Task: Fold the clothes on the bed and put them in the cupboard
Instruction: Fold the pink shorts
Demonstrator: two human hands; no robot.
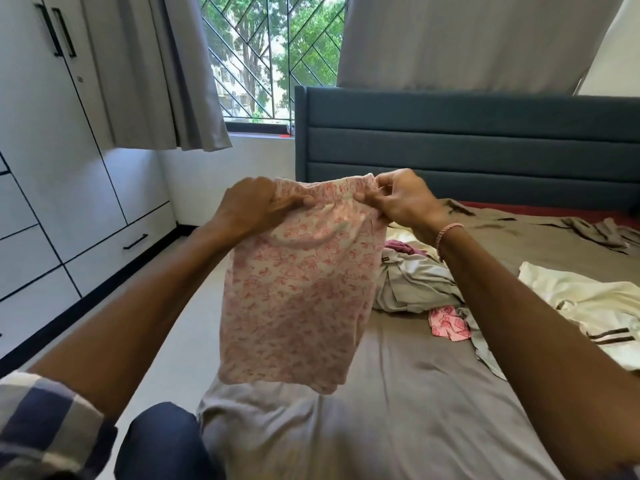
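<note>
A pink floral garment [298,289] hangs in the air above the near edge of the bed [415,393], held up by its gathered top edge, its lower hem hanging free just above the sheet. The left hand [249,206] grips the top left corner, its fingers [294,202] curled over the front of the cloth. The right hand [401,199] pinches the top right corner, fingers [367,197] bent tight on the hem, and a pink-and-white bracelet [446,233] sits on that wrist. Behind the held piece, more clothes lie loose on the taupe sheet: a crumpled grey garment [412,282], a small pink patterned piece [448,322] just beside it, a magenta piece [401,245] further back, and a cream garment with dark stripes [588,299] toward the right edge. A taupe garment [588,230] lies spread near the dark teal headboard [467,140]. On the left, across a strip of pale floor, stands the white cupboard [52,150] with black handles, its doors closed. Grey curtains [166,81] hang on both sides of a window with a diagonal grille. A checked sleeve [45,420] and a knee in dark denim [162,441] show at the bottom left.
</note>
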